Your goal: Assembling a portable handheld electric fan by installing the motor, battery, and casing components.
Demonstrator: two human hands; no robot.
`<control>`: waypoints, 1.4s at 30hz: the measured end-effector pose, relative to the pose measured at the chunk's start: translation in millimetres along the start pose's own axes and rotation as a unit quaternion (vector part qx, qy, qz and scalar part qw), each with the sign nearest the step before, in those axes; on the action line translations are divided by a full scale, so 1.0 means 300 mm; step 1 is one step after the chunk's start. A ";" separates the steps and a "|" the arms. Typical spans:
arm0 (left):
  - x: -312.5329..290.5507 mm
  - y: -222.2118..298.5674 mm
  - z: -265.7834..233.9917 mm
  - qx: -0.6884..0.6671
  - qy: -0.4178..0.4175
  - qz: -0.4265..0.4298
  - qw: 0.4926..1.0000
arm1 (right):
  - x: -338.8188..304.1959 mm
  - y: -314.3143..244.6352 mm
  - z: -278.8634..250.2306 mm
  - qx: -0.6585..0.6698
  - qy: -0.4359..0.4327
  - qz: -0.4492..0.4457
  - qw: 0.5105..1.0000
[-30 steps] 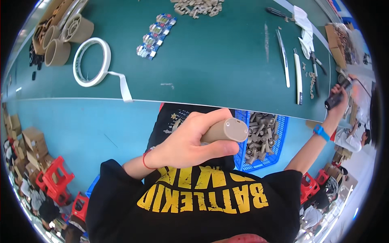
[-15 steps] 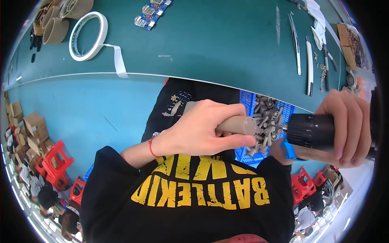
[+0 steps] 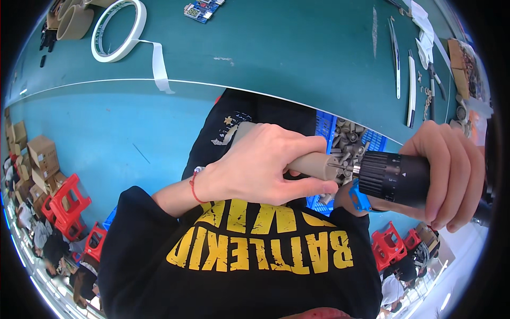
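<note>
Cylinder (image 3: 314,165), tan: gripped in left hand (image 3: 257,165), fingers closed around it. Driver (image 3: 396,178), black: held in right hand (image 3: 449,175), fingers wrapped round, bit (image 3: 344,167) at cylinder's end, contact unclear. Basket (image 3: 324,127), blue: tan parts (image 3: 350,139) inside, beside bench (image 3: 297,58).

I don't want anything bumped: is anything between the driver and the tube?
Nothing visible: the driver in the right hand points its bit at the tube in the left hand. Contact is unclear. The basket shows behind, apparently lower.

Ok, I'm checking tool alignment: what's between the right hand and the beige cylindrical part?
In the head view, the black electric screwdriver's front: its ridged collar and metal bit.
</note>
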State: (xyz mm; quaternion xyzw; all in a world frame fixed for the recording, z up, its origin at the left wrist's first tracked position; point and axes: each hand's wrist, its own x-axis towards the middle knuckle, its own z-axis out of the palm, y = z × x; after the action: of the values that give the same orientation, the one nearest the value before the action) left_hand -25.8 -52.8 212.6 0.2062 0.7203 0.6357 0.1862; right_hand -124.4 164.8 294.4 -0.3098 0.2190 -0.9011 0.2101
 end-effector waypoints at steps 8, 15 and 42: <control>0.021 0.014 0.001 0.033 -0.002 -0.008 0.999 | 0.020 0.050 0.000 0.006 -0.046 0.022 0.999; 0.040 0.016 0.007 0.008 -0.024 -0.013 1.000 | 0.001 -0.176 -0.121 0.010 -0.087 0.042 0.995; 0.100 0.023 -0.046 -0.047 -0.105 -0.064 0.991 | 0.076 0.082 -0.082 0.113 -0.166 -0.113 0.973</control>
State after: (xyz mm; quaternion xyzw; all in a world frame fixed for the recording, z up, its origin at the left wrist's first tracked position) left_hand -58.1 -47.6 221.0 0.2164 0.6780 0.6302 0.3104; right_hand -150.9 139.5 274.5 -0.4522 0.0409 -0.8738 0.1739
